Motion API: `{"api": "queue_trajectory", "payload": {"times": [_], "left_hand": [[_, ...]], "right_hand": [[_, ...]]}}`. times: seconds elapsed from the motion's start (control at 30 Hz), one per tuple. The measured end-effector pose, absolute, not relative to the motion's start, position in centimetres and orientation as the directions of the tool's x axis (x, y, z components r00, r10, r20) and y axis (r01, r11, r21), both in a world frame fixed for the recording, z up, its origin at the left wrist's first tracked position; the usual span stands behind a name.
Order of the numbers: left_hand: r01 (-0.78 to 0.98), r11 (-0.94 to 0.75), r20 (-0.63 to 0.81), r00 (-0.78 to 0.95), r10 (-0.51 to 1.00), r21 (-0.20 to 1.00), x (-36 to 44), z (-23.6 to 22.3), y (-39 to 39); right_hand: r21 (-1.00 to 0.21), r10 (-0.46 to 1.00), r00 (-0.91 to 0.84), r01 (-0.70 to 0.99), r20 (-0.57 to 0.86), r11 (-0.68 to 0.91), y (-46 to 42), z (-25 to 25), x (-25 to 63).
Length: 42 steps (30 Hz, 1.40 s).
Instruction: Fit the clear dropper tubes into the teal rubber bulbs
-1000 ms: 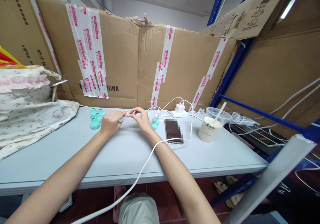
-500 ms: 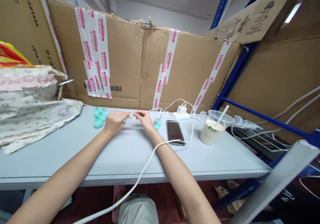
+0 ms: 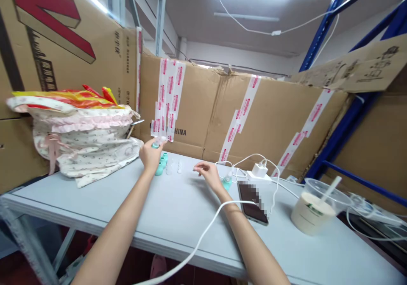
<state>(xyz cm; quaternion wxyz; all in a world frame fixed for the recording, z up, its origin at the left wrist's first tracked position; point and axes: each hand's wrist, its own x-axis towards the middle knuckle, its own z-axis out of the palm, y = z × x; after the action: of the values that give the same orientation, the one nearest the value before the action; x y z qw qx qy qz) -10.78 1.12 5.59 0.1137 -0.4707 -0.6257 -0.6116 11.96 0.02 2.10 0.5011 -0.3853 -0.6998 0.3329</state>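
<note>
My left hand [image 3: 150, 157] is raised above the back of the table, closed around a small teal squeeze bulb [image 3: 155, 145] with a clear tip. Below it, several teal bulbs [image 3: 161, 164] stand in a group, partly hidden by the hand. Clear plastic tips [image 3: 173, 166] are lined up on the table to their right. My right hand [image 3: 208, 174] hovers over the table, fingers loosely bent and apart, with nothing visible in them. Beside its wrist stands another teal bulb [image 3: 227, 183] fitted with a clear tip.
A phone [image 3: 253, 202] lies right of my right forearm, near a white charger [image 3: 260, 169] and cables. A cup of milky drink [image 3: 313, 213] with a straw stands further right. A floral cloth bag [image 3: 95, 149] sits at the left. Taped cardboard [image 3: 200, 115] walls the back edge.
The view has swung left and up. My hands have parted; the left one has risen with the bulb, above the grouped bulbs. The clear tips on the table now show.
</note>
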Motion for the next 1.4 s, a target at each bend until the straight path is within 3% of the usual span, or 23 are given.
{"api": "queue_trajectory", "payload": {"times": [0.13, 0.23, 0.37, 0.47, 0.67, 1.4], "left_hand": [[0.693, -0.027, 0.59, -0.592, 0.549, 0.721, -11.8, 4.6, 1.8], [0.688, 0.0, 0.572, -0.603, 0.556, 0.726, -12.0, 4.2, 1.9], [0.696, -0.003, 0.569, -0.585, 0.577, 0.718, -12.2, 4.0, 2.1], [0.695, 0.004, 0.553, -0.576, 0.602, 0.719, -12.3, 3.8, 2.3], [0.679, 0.001, 0.535, -0.579, 0.615, 0.734, -12.1, 3.8, 2.5], [0.66, 0.019, 0.494, -0.58, 0.648, 0.751, -12.2, 3.8, 2.6]], "right_hand": [[-0.672, 0.853, -0.229, 0.534, 0.469, 0.513, 1.3, 2.4, 9.4], [-0.408, 0.826, -0.329, 0.748, 0.457, 0.524, 2.8, 3.9, 7.1], [-0.041, 0.814, -0.441, 0.87, 0.378, 0.491, 4.9, 5.2, 4.1], [0.115, 0.837, -0.464, 0.885, 0.29, 0.451, 6.0, 4.9, 2.6], [0.196, 0.816, -0.525, 0.85, 0.244, 0.488, 6.7, 3.8, 1.5], [0.283, 0.844, -0.508, 0.846, 0.174, 0.451, 7.1, 3.4, 1.2]]}}
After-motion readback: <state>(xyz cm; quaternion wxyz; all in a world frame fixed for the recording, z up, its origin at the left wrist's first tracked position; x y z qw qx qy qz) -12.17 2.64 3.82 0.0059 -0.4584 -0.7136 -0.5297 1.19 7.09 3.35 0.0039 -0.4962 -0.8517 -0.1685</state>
